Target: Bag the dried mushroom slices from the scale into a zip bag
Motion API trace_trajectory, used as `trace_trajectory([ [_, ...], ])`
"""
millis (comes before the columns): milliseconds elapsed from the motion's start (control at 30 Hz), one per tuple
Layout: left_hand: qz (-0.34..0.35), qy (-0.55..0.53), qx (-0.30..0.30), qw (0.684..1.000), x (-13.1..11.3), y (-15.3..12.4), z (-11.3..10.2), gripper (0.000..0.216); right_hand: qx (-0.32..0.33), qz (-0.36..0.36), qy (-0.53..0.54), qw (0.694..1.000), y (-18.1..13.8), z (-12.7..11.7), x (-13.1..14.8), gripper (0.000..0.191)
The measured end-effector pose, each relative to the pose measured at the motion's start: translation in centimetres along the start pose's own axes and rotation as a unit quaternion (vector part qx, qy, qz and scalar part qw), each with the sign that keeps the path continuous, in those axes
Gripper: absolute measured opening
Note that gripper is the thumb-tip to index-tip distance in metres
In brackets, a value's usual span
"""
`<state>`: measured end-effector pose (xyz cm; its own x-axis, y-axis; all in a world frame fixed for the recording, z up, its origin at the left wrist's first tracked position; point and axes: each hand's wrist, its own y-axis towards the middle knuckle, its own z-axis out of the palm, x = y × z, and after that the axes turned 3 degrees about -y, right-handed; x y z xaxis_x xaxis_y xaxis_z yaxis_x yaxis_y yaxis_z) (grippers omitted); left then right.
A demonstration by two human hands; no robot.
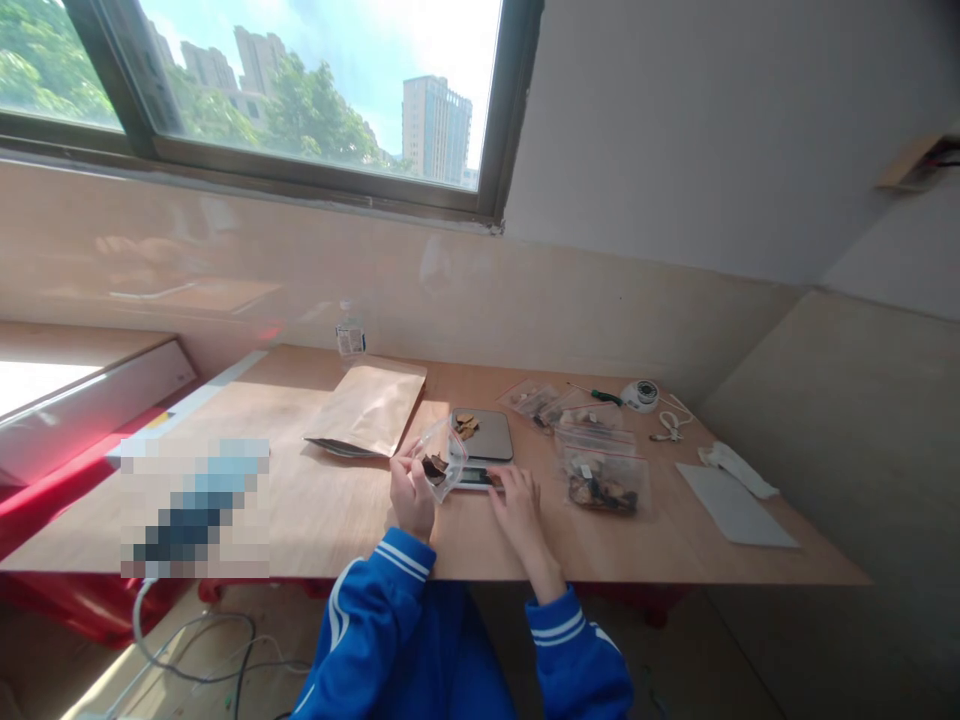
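Observation:
My left hand (411,492) holds up a small clear zip bag (442,460) with dark brown pieces in it, just left of a flat silver kitchen scale (489,440). A few tan and brown pieces (466,425) lie on the scale's platform. My right hand (517,502) rests flat on the table with its fingertips at the scale's front edge, by the display. Both arms wear blue sleeves with white stripes.
A brown paper pouch (369,408) lies left of the scale, a small bottle (349,338) behind it. To the right lie filled clear bags (604,482), more bags (541,402), a green screwdriver (596,395), a round white device (641,395), a white cable (669,425), a grey sheet (733,505). Wooden table (315,510).

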<state>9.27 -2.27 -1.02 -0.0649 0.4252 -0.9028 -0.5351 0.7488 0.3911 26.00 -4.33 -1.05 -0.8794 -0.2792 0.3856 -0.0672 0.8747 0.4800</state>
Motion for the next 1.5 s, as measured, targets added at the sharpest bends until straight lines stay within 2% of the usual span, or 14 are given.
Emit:
trace_trajectory([
  [200, 0.013, 0.006, -0.004, 1.000, -0.3, 0.0, -0.1, 0.019, -0.004, -0.032, 0.006, 0.999, -0.5, 0.1, 0.3, 0.022],
  [500, -0.001, 0.008, -0.002, 1.000, -0.3, -0.1, -0.3, 0.018, 0.008, -0.052, 0.001, 0.999, -0.5, 0.2, -0.6, 0.029],
  [633, -0.006, 0.003, -0.002, 1.000, -0.3, -0.1, -0.4, 0.018, -0.004, -0.047, 0.042, 0.998, -0.3, -0.3, -0.6, 0.025],
  [733, -0.008, 0.009, -0.002, 1.000, -0.5, -0.1, -0.4, 0.018, -0.027, -0.022, 0.137, 0.990, 0.6, -1.1, 1.1, 0.021],
  [833, -0.003, 0.011, -0.001, 1.000, -0.6, -0.1, -0.3, 0.020, -0.047, 0.014, 0.250, 0.967, 2.3, -1.7, 4.0, 0.024],
  [967, -0.003, 0.015, -0.002, 1.000, -0.6, 0.0, -0.4, 0.020, -0.069, -0.006, 0.279, 0.958, 5.4, -1.5, 6.5, 0.028],
  [1067, -0.005, 0.021, -0.003, 1.000, -0.6, 0.0, -0.4, 0.018, -0.075, -0.017, 0.263, 0.962, 7.7, -0.3, 5.4, 0.026],
  [1133, -0.009, 0.027, -0.003, 1.000, -0.6, 0.0, -0.4, 0.017, -0.050, -0.022, 0.245, 0.968, 9.1, 0.9, 3.7, 0.035],
  [1300, -0.010, 0.028, -0.002, 1.000, -0.7, 0.0, -0.3, 0.016, 0.090, -0.085, 0.172, 0.977, 11.7, 3.9, 0.0, 0.058],
  [1400, -0.013, 0.030, -0.003, 0.999, -0.6, 0.0, -0.3, 0.015, 0.127, -0.109, 0.126, 0.978, 12.4, 4.4, -0.9, 0.055],
  [1500, -0.018, 0.032, 0.002, 0.999, -0.6, 0.0, -0.4, 0.016, 0.113, -0.110, 0.099, 0.983, 12.3, 4.0, -1.4, 0.048],
])
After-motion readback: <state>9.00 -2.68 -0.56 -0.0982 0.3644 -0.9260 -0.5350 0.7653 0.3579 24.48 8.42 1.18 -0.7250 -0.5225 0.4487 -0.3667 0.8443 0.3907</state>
